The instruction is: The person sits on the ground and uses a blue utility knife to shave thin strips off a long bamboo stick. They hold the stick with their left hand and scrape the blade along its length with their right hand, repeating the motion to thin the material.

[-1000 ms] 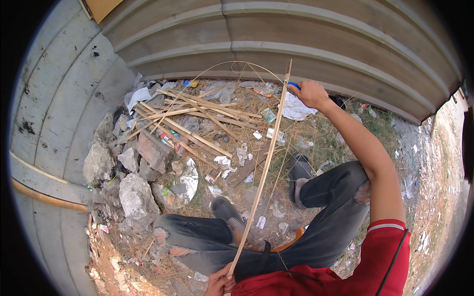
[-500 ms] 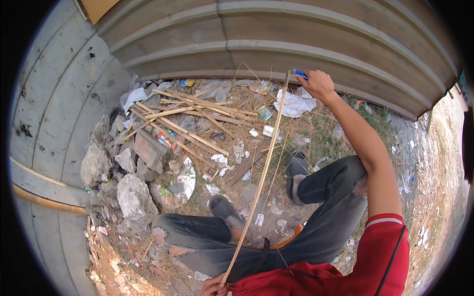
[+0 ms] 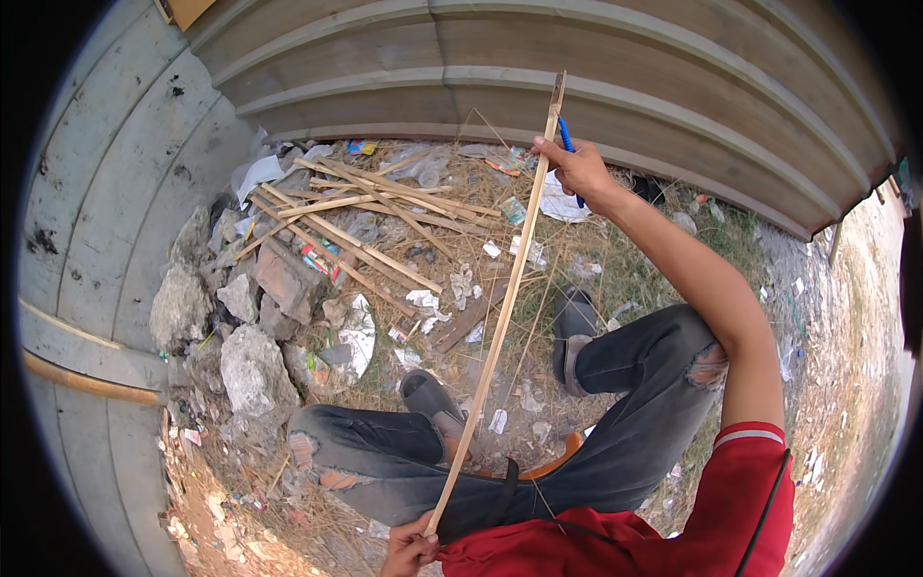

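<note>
A long, thin wooden strip [image 3: 502, 322] slants up across my lap, from the lower left toward the corrugated metal sheet. Its lower end is pinched in my left hand [image 3: 411, 550], close to my red shirt. My right hand [image 3: 577, 173] is closed around the strip near its far end, thumb against the wood. The same hand also holds a slim blue tool [image 3: 565, 137], which looks like a cutter knife; its blade cannot be made out. The strip's far tip is darker and rises past my fingers.
Several wooden strips [image 3: 385, 207] lie piled ahead on the left. Rough stones and broken bricks [image 3: 258, 370] are heaped beside a grey wall [image 3: 135, 192]. The corrugated metal sheet [image 3: 519, 72] stands ahead. Paper scraps and dry grass cover the ground around my feet.
My right hand has moved slightly left and onto the strip, gripping it along with the blue tool. The strip's far end has risen. My left hand keeps the lower end.
</note>
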